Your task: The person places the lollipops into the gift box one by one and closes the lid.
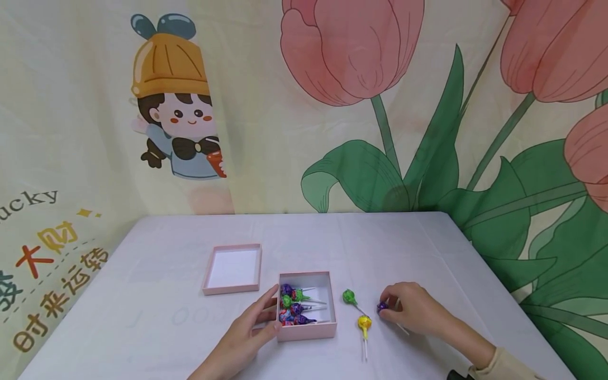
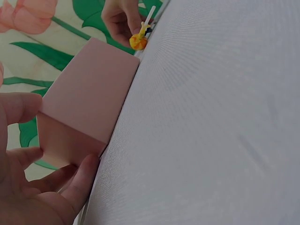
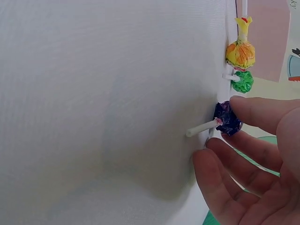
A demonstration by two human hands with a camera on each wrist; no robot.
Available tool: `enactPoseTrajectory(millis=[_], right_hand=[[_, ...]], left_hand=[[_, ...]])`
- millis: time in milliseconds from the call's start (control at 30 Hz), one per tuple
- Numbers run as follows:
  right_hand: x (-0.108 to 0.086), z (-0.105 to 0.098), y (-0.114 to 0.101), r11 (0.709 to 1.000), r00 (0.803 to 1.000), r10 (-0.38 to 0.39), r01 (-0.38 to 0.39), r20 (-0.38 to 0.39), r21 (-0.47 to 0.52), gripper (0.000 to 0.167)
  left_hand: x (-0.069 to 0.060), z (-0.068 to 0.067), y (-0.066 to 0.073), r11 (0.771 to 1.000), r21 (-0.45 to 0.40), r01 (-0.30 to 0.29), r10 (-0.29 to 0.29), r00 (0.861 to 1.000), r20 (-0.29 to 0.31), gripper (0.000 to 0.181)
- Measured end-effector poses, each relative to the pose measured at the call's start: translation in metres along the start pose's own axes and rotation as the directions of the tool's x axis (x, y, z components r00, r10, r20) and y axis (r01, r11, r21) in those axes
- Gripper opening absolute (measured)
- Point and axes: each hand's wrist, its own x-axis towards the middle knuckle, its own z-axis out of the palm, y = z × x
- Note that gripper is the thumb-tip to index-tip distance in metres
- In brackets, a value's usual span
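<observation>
A pink box (image 1: pixel 306 331) holds several wrapped lollipops, purple, green and red-blue, mostly in its left part. My left hand (image 1: pixel 247 332) rests on the box's left side, fingers spread along the wall; in the left wrist view the fingertips touch the box (image 2: pixel 89 89). To the right of the box, my right hand (image 1: pixel 415 311) pinches a purple lollipop (image 1: pixel 382 306) by its head; its white stick points toward the table's front. The right wrist view shows the purple lollipop (image 3: pixel 228 118) between thumb and fingers. Between box and right hand lie a green lollipop (image 1: pixel 349 296) and a yellow one (image 1: pixel 364 322).
A shallow pink lid (image 1: pixel 231 290) lies inner side up behind and left of the box. The white-covered table (image 1: pixel 157 295) ends at a printed cloth backdrop (image 1: pixel 256 105) with tulips and a cartoon figure.
</observation>
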Motion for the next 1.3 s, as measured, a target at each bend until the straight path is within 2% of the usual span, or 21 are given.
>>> enactPoseTrajectory(millis=[233,767,1033,1300], right_hand=[[0.001,0.000,0.000,1.000,1.000,-0.024,0.024,0.014,0.014,0.016],[0.003,-0.008,-0.002,0.995,0.994,-0.101,0.102,0.049,-0.007,0.017],[0.010,-0.020,-0.017,0.991,0.992,-0.127,0.127,0.017,-0.029,0.019],[0.027,-0.026,-0.045,0.989,0.990,-0.141,0.141,0.001,-0.038,0.021]], left_hand=[[-0.001,0.000,0.002,1.000,0.012,-0.019,0.019,1.000,-0.004,0.071],[-0.002,0.000,0.003,1.000,0.002,-0.007,0.007,1.000,-0.005,0.072],[-0.002,0.000,0.003,1.000,0.006,-0.019,0.019,1.000,-0.011,0.072],[0.000,0.000,0.002,1.000,0.004,-0.005,0.005,1.000,-0.010,0.072]])
